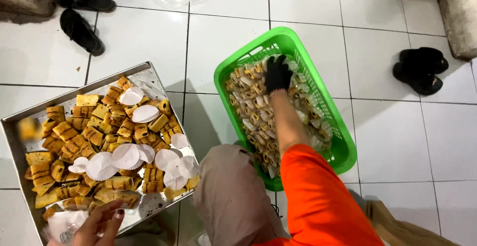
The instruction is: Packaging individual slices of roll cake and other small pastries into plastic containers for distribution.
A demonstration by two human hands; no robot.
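Reaching into the green basket point(343, 146), right hand point(277, 74) hides its fingertips.

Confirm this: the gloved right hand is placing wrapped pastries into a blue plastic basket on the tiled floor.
Not quite. In the head view the basket is green, not blue. The rest holds: the gloved right hand rests on wrapped pastries in it, on the tiled floor.
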